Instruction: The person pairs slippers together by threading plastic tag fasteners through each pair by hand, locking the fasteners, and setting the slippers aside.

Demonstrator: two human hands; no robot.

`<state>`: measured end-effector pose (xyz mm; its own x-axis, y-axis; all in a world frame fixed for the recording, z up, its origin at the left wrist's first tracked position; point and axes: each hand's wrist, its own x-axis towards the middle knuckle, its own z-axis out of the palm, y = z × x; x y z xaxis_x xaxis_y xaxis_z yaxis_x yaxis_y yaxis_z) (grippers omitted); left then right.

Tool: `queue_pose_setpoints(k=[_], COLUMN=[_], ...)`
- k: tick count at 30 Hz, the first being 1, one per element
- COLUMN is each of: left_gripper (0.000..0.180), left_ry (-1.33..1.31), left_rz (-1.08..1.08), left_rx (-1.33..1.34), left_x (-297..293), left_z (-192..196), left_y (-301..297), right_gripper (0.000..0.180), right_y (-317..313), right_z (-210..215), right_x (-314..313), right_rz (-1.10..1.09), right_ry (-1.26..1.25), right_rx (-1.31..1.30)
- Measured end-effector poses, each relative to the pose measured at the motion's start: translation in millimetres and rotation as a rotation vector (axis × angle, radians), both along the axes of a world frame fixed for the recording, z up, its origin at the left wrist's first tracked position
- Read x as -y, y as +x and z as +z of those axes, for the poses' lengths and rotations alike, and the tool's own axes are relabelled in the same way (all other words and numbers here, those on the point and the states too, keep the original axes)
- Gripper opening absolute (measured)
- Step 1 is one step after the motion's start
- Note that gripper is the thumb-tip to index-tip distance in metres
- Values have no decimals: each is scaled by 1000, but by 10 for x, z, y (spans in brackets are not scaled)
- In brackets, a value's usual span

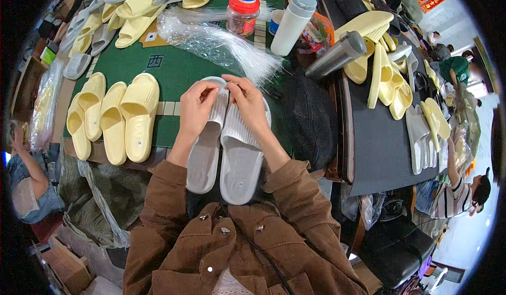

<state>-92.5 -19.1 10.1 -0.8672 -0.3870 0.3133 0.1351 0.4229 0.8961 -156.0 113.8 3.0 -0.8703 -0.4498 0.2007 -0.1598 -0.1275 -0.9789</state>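
Note:
A pair of grey slide slippers stands before me at the table's near edge, the left slipper close beside the right slipper. Over their ribbed straps, my left hand and my right hand meet, thumbs and fingers pinched together. Whatever lies between the fingertips is too small to make out. Just beyond my hands lies a loose bundle of thin clear plastic strands. To the left, two pairs of pale yellow slippers sit side by side, a nearer pair and a farther-left pair.
Yellow and grey slippers are heaped at the back left of the green table. A red-lidded jar, a white bottle and a steel tumbler stand behind. More slippers cover the dark right-hand table. People work nearby.

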Motion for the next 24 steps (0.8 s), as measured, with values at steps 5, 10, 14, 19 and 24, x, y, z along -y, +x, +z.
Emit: queue_pose_setpoints(k=[5,10,14,19,24], left_gripper=[8,8,8,8,9], left_ry=[-56,-74,-41,-51,-75], left_rz=[-17,-21,1,-8,-46], left_rx=[-41,-49,-59,-56,-52], left_x=[-30,-29,-11,-36,-49], left_z=[11,-11,-27,4,-6], left_y=[7,8,29,18,9], right_gripper=[28,28,26,27,29], right_y=[-14,-57,-14,-31,-38], right_z=[3,-114,13,-16,-44], right_x=[-23,7,-6,-18,2], right_rz=[81,117,63,68,79], right_ry=[55,76,47,68,118], right_rx=[-37,-164,-51,-95,-227])
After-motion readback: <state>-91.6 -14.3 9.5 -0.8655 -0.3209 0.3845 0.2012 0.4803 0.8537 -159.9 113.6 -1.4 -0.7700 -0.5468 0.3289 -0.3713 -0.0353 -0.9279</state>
